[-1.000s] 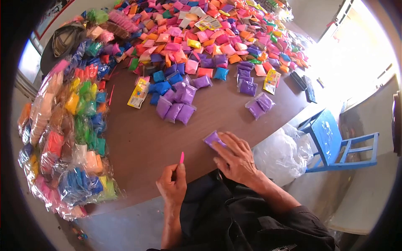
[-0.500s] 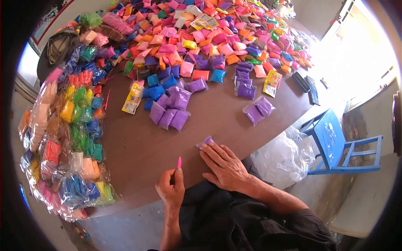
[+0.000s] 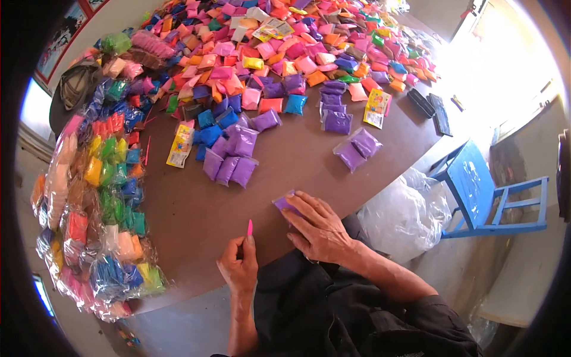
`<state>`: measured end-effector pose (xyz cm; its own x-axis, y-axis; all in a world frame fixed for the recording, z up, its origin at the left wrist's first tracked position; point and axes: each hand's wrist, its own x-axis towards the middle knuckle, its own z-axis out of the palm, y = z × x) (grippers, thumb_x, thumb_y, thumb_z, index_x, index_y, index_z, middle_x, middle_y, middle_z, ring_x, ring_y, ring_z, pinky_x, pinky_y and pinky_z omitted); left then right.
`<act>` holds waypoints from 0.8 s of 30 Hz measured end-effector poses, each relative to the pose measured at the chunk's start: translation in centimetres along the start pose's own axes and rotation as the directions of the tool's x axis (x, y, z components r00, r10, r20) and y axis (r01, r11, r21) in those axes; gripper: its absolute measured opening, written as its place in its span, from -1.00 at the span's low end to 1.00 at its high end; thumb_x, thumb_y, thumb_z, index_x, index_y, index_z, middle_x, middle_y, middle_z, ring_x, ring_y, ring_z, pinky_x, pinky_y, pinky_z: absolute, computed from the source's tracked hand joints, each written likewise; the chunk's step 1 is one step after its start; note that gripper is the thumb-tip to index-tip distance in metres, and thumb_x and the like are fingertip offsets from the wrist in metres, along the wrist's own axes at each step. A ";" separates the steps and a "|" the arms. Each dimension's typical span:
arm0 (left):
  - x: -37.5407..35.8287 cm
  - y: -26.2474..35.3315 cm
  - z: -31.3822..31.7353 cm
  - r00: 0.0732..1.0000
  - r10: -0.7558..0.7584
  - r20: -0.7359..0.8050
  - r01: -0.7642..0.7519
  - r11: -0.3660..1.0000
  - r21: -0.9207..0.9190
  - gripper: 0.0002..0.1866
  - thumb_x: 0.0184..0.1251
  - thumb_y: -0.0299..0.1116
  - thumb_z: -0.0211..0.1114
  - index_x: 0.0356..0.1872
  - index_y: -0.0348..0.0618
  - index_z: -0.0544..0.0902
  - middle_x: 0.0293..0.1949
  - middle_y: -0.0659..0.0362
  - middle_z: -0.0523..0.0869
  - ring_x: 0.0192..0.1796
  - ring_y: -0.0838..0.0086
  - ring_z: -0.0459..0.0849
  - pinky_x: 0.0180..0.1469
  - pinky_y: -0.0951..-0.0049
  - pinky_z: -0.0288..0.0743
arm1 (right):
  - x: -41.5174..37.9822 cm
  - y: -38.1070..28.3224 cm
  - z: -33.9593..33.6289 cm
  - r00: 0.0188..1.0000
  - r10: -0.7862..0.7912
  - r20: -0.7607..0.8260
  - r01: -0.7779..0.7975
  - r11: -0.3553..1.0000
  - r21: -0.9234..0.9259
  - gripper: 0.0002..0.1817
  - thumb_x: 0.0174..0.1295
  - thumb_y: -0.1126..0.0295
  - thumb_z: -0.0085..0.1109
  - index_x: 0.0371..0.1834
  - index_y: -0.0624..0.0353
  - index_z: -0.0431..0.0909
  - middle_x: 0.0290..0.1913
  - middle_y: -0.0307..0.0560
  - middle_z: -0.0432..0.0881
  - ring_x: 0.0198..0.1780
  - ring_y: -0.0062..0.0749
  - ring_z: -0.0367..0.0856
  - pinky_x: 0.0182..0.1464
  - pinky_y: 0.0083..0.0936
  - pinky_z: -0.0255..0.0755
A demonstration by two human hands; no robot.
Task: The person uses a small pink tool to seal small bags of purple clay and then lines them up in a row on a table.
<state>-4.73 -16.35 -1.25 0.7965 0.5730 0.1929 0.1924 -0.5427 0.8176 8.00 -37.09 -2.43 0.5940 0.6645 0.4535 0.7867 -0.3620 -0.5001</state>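
Observation:
My left hand (image 3: 239, 262) is closed around a small pink plastic stick (image 3: 250, 228), whose pointed tip sticks up past the thumb. On the brown table in front of me lies a purple clay packet (image 3: 284, 203). My right hand (image 3: 324, 232) rests over it with fingers stretched out and thumb apart, hiding much of the packet. Farther up, a cluster of purple packets (image 3: 229, 169) lies left of centre. A pair of purple packets (image 3: 358, 150) sits to the right, below a short stack of purple packets (image 3: 337, 122).
A large heap of colourful packets (image 3: 285, 53) covers the table's far side. Bagged packets (image 3: 107, 196) line the left edge. Yellow printed cards (image 3: 180, 144) lie among them. A clear plastic bag (image 3: 404, 217) and a blue chair (image 3: 476, 190) stand right of the table (image 3: 196, 238).
The view has shifted slightly. My right fingers have drawn back a little and bent more, so more of the purple packet shows. My left hand still holds the pink stick.

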 end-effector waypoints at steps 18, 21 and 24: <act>4.6 2.8 3.4 0.976 0.122 0.182 -0.127 0.992 0.018 -0.87 0.60 -0.43 0.46 -0.04 -0.28 0.85 -0.28 0.04 0.86 -0.29 0.45 0.78 -0.19 0.33 0.64 | 0.6 0.8 -1.0 0.998 -0.068 0.004 0.068 0.992 -0.106 -0.53 0.25 0.33 0.55 0.23 0.00 0.67 0.31 -0.15 0.67 0.31 -0.25 0.71 0.25 -0.18 0.54; 4.7 2.0 3.8 0.958 0.175 0.229 -0.191 0.980 0.048 -0.89 0.59 -0.43 0.46 -0.06 -0.25 0.84 -0.25 -0.02 0.87 -0.27 0.28 0.84 -0.19 0.26 0.66 | 0.9 0.5 -1.1 0.998 -0.057 0.007 0.058 0.991 -0.117 -0.53 0.23 0.31 0.56 0.21 0.00 0.66 0.28 -0.14 0.67 0.27 -0.25 0.71 0.18 -0.22 0.53; 5.2 2.0 3.5 0.935 0.236 0.267 -0.285 0.944 0.166 -0.92 0.58 -0.45 0.45 -0.08 -0.23 0.82 -0.20 -0.07 0.86 -0.22 0.08 0.85 -0.17 0.18 0.67 | 1.2 -0.1 -1.2 0.999 -0.019 0.031 0.023 0.991 -0.130 -0.51 0.23 0.28 0.56 0.22 0.01 0.64 0.25 -0.15 0.66 0.25 -0.24 0.70 0.12 -0.23 0.53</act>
<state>1.79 -16.65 -0.54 0.9426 0.2439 0.2281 0.0495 -0.7775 0.6270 8.80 -37.02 -0.96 0.5732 0.6913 0.4399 0.8155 -0.4287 -0.3889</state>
